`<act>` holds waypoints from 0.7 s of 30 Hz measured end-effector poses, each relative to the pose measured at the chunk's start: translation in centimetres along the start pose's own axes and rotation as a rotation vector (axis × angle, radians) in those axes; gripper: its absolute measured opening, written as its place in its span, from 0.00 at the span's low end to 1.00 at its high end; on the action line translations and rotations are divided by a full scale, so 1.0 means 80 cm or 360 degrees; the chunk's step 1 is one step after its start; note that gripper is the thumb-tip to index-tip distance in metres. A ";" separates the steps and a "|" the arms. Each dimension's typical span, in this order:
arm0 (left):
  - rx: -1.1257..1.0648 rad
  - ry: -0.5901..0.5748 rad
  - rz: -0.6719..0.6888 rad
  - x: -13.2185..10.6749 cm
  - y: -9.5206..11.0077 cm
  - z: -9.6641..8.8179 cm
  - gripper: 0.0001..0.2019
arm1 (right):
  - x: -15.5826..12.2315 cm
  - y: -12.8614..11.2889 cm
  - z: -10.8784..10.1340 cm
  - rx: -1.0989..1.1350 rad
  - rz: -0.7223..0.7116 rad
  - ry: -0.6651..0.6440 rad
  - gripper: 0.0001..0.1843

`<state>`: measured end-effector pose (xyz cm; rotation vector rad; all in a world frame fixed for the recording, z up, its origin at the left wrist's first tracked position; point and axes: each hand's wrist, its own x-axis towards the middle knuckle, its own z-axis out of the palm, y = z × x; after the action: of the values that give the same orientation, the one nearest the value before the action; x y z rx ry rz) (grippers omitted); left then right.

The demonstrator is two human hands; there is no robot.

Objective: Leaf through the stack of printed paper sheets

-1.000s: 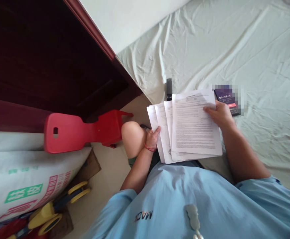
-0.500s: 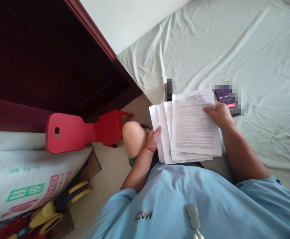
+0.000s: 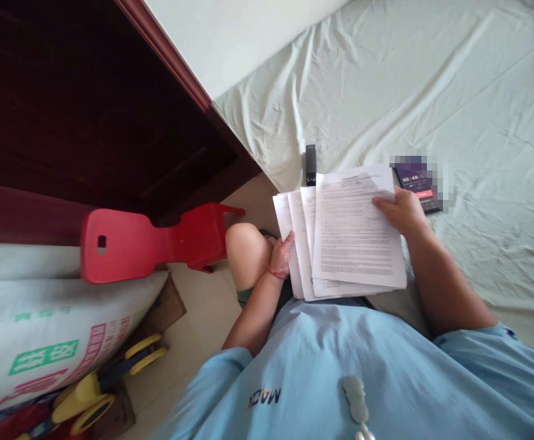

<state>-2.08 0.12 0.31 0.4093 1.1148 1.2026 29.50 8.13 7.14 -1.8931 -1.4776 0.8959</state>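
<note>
Several printed paper sheets (image 3: 356, 238) are fanned out above my lap, the top one covered in small text I cannot read. My left hand (image 3: 281, 253), with a red string at the wrist, pinches the left edge of the fan, thumb on top. On the opposite side, my right hand (image 3: 402, 211) grips the upper right edge with its thumb lying over the top sheet. The fingers of both hands are mostly hidden beneath the paper. Just past the right hand lies a phone (image 3: 417, 183) showing a timer, its edge blurred out.
A small black device (image 3: 311, 164) lies on the pale bed sheet (image 3: 487, 122) beyond the papers. To the left stand a red plastic chair (image 3: 120, 245), a large printed white sack (image 3: 24, 330) and a yellow-wheeled toy (image 3: 79, 391). Dark red wooden furniture (image 3: 88, 104) fills the upper left.
The view has shifted very slightly. Both hands keep their hold on the sheets, and the fan looks almost the same.
</note>
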 end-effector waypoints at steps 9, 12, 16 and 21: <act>0.0108 -0.0069 -0.0080 -0.002 -0.001 -0.003 0.32 | -0.001 -0.003 0.001 -0.0018 0.0026 -0.0014 0.10; 0.0107 -0.0038 -0.0060 -0.003 0.001 -0.003 0.31 | 0.000 -0.002 0.001 -0.0036 0.0020 -0.0005 0.11; 0.0090 -0.0027 -0.0048 -0.004 0.002 -0.002 0.30 | 0.000 0.001 0.001 -0.0024 0.0022 -0.0009 0.11; 0.0085 -0.0038 -0.0051 -0.004 0.002 -0.004 0.29 | 0.000 0.001 0.002 0.0012 0.0027 -0.0011 0.10</act>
<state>-2.38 -0.22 0.45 0.4440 1.1306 1.1388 29.38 8.14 6.98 -1.9017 -1.4625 0.9150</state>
